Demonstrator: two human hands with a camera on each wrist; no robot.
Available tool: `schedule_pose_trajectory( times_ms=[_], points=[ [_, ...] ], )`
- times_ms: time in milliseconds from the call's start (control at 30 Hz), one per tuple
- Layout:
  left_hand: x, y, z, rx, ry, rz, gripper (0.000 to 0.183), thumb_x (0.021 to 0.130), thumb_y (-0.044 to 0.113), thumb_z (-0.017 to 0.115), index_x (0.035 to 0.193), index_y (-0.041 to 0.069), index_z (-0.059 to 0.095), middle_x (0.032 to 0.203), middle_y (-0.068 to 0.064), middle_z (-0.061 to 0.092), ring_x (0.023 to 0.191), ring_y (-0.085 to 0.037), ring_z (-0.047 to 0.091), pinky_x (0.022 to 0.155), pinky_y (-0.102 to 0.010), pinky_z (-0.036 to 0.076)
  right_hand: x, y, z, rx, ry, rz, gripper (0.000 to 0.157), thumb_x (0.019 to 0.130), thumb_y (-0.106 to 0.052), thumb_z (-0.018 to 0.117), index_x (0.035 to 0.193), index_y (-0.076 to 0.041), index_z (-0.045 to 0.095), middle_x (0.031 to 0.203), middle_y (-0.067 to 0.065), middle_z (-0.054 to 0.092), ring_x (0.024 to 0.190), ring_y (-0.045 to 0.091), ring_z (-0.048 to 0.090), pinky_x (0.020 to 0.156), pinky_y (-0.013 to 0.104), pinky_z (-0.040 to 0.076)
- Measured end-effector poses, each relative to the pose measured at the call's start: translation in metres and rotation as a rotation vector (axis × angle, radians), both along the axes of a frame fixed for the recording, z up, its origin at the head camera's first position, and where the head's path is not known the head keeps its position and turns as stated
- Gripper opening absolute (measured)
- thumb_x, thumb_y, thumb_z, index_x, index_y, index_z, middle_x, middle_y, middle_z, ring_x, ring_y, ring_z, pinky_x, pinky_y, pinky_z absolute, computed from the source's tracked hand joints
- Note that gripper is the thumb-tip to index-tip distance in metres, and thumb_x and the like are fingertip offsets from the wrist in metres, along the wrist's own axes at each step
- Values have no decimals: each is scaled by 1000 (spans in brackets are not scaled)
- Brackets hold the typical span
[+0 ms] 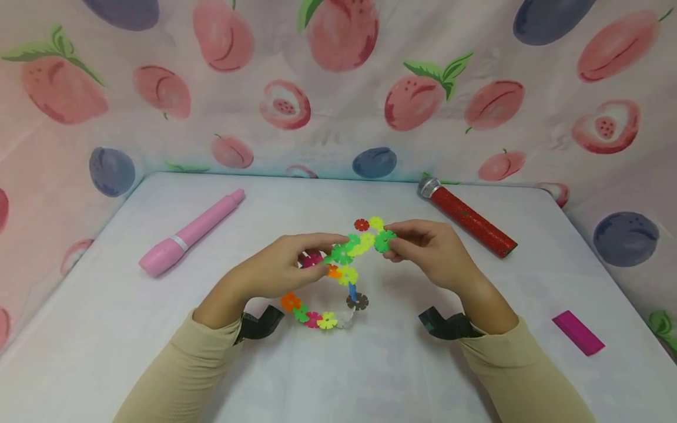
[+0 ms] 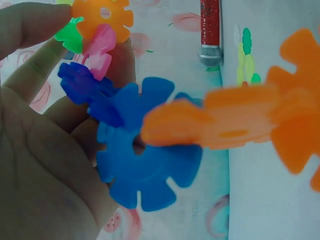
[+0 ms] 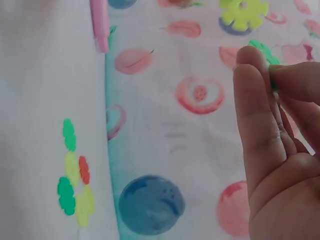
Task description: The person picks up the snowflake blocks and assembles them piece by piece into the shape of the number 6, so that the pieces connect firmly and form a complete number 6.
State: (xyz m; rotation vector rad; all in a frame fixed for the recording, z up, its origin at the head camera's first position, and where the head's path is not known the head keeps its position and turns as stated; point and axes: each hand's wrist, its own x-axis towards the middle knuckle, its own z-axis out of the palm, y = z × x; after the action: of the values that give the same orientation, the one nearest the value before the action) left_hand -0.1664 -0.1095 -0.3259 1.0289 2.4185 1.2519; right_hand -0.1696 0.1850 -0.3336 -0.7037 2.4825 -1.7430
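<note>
My left hand [image 1: 280,264] pinches a chain of interlocked plastic snowflake discs between thumb and fingers. The chain hangs in a curve, with orange [image 1: 290,301], yellow [image 1: 327,320], clear and brown [image 1: 358,302] discs below. Close to the palm in the left wrist view are a blue disc [image 2: 150,170] and blurred orange discs [image 2: 297,110]. My right hand [image 1: 433,252] pinches a green snowflake disc [image 1: 385,241] between thumb and forefinger, beside the chain's green and yellow upper part. In the right wrist view a yellow disc [image 3: 244,14] appears beyond those fingertips.
Several loose discs, including a red one [image 1: 362,224] and a yellow one [image 1: 376,222], lie on the white table [image 1: 328,382] behind the hands. A pink microphone [image 1: 193,232] lies left, a red glittery microphone [image 1: 468,217] right. A magenta rectangular piece [image 1: 578,332] rests near the right edge.
</note>
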Motion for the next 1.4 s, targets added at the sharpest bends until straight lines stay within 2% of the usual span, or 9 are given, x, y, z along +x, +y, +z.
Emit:
schedule_pose_trajectory(
  times_ms=[200,533,667,833,967,1133,1233,1400],
  points=[
    [1,0,1,7,3,-19,47,96,10,60,142,13,57,120,-6,65,90,-16,60,80,-33,53,6,-3,5,-37,55,52,25,92,10,63,116,12,66,91,22,70,76,18,72,78,30,58],
    [2,2,2,13,13,-37,47,96,11,64,143,11,57,120,-4,65,91,-14,60,82,-38,54,13,-7,8,1,134,30,23,92,8,64,115,9,69,92,13,70,76,17,71,76,27,57],
    [2,3,2,12,32,-45,47,96,11,65,142,9,57,119,-4,66,91,-14,60,81,-34,54,14,-8,8,-1,142,30,23,91,10,64,114,9,69,91,13,68,74,17,71,75,27,58],
    [3,5,2,1,56,-44,49,95,12,69,142,7,57,118,-2,67,97,-13,62,85,-33,54,15,-10,8,24,137,11,24,91,8,66,115,8,70,90,11,66,75,17,71,75,27,57],
    [5,7,3,1,27,-29,50,93,13,73,141,8,59,114,-2,70,97,-11,63,84,-32,54,16,-10,9,34,132,-2,25,91,7,66,116,7,70,86,9,65,74,17,71,74,26,57],
    [6,9,4,5,-8,-6,50,90,10,75,138,8,61,107,0,72,91,-10,63,76,-29,54,17,-10,9,17,110,40,25,92,8,64,116,10,69,83,9,63,74,18,71,72,26,57],
    [6,9,4,15,-8,6,49,90,9,76,137,8,63,105,1,71,90,-11,64,77,-29,55,16,-11,9,16,91,47,25,93,7,63,117,10,69,85,9,64,75,18,71,74,27,57],
    [4,11,-1,15,-21,6,51,94,14,72,143,13,57,113,-2,68,94,-14,63,82,-31,54,14,-13,8,12,27,-33,30,96,2,62,125,7,65,90,13,64,76,20,72,79,28,57]
  ],
)
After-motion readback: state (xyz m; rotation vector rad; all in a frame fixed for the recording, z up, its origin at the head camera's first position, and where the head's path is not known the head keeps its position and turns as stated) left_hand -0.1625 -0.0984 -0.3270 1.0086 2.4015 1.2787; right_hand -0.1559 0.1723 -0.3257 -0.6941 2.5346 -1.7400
